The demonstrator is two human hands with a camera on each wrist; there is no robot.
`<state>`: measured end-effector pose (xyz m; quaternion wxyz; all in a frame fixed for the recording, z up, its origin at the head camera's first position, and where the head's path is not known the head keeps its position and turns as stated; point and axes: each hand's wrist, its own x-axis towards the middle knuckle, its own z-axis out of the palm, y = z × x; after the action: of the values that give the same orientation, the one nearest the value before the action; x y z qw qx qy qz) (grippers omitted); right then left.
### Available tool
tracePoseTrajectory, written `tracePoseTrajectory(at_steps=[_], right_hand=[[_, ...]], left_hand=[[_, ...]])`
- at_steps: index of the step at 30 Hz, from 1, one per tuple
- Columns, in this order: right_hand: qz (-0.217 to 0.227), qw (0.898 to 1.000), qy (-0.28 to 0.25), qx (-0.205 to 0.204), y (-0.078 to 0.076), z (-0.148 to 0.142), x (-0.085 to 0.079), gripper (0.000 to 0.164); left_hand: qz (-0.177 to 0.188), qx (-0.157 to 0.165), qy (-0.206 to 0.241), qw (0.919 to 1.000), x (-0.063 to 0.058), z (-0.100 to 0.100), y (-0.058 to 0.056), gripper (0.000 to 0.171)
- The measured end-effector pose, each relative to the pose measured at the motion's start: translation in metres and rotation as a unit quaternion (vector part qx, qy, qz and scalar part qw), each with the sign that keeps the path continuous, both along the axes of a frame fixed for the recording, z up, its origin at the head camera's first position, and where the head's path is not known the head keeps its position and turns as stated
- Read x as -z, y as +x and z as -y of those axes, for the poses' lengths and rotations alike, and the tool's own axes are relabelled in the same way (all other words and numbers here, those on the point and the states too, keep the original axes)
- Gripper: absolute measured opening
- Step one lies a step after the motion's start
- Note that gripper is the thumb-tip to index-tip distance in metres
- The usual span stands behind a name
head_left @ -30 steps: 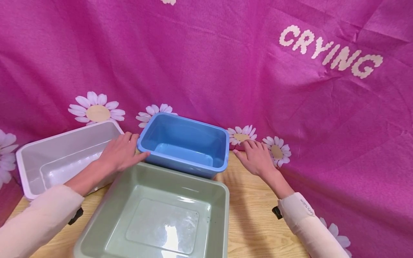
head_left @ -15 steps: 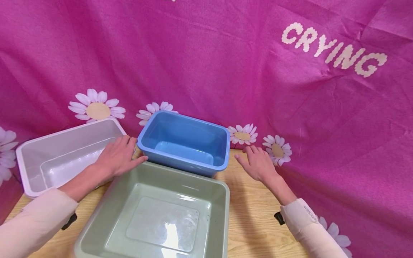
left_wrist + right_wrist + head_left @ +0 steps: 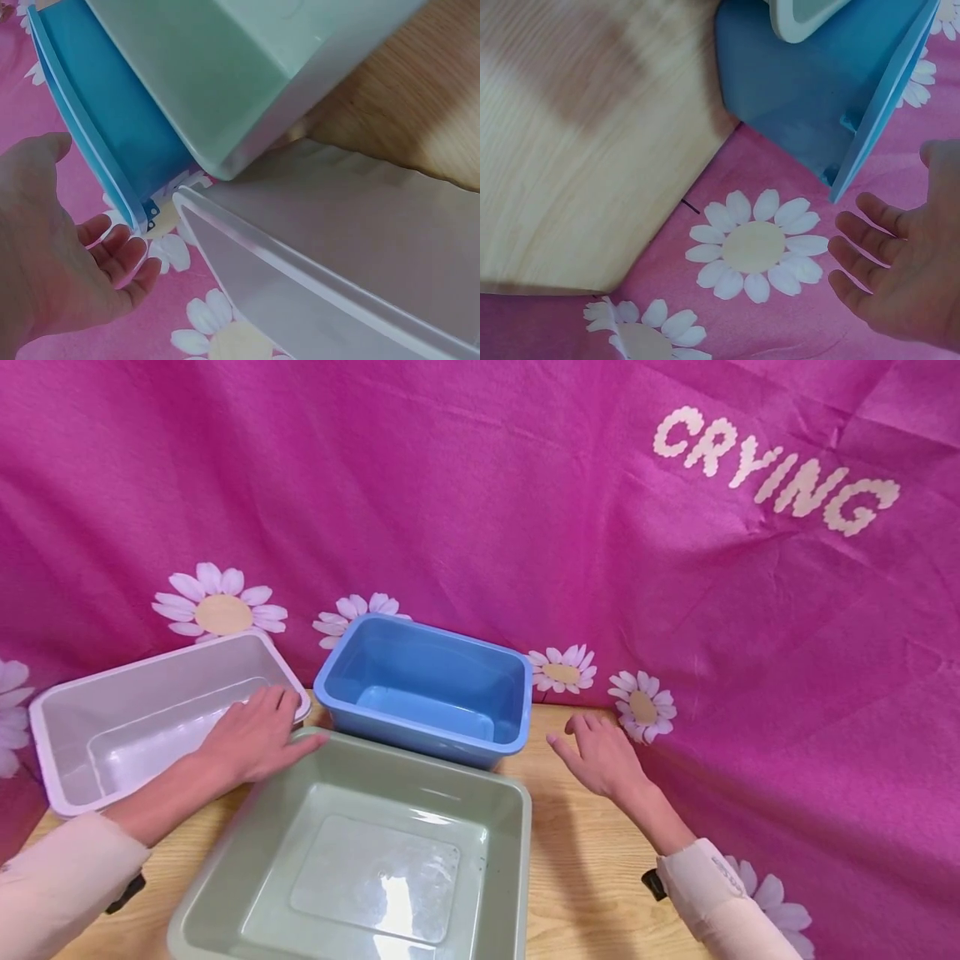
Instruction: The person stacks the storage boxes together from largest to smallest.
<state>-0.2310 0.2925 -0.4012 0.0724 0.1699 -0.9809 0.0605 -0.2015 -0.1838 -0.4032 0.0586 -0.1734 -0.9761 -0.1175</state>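
Observation:
A blue plastic bin (image 3: 427,722) stands at the back of the table, in front of the cloth. My left hand (image 3: 251,739) hovers over the right end of the pale lilac bin (image 3: 176,664), thumb pointing toward the blue bin. In the left wrist view the left hand (image 3: 82,255) is apart from the bins, fingers loosely bent and holding nothing. To the right of the blue bin, my right hand (image 3: 603,760) hangs in the air above the wooden table. The right wrist view has the right hand (image 3: 900,262) with relaxed fingers, apart from the blue bin (image 3: 795,97).
A large grey-green bin (image 3: 523,852) stands at the front, close against the blue bin. Behind everything hangs a magenta cloth (image 3: 465,510) with daisies and the word CRYING. The wooden table (image 3: 577,843) shows to the right of the bins.
My left hand has drawn away from the blue bin's left end, back toward the left and nearer me. My right hand has lowered slightly toward me. The bins stay in place.

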Motion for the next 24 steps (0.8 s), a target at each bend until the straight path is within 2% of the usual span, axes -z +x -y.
tracePoseTrajectory(at_steps=[9,18,24], right_hand=[[0.004,1.000,-0.007,0.001,0.014,-0.001,0.009,0.043],[0.021,1.000,-0.002,0.016,0.020,-0.001,0.015,0.044],[0.005,1.000,-0.010,0.009,0.026,-0.003,0.019,0.042]], left_hand=[[0.006,0.007,0.013,0.9999,0.006,0.006,0.008,0.055],[0.013,0.001,0.018,0.9997,0.015,0.009,0.015,0.052],[0.010,-0.002,0.013,0.9999,0.024,0.012,0.021,0.054]])
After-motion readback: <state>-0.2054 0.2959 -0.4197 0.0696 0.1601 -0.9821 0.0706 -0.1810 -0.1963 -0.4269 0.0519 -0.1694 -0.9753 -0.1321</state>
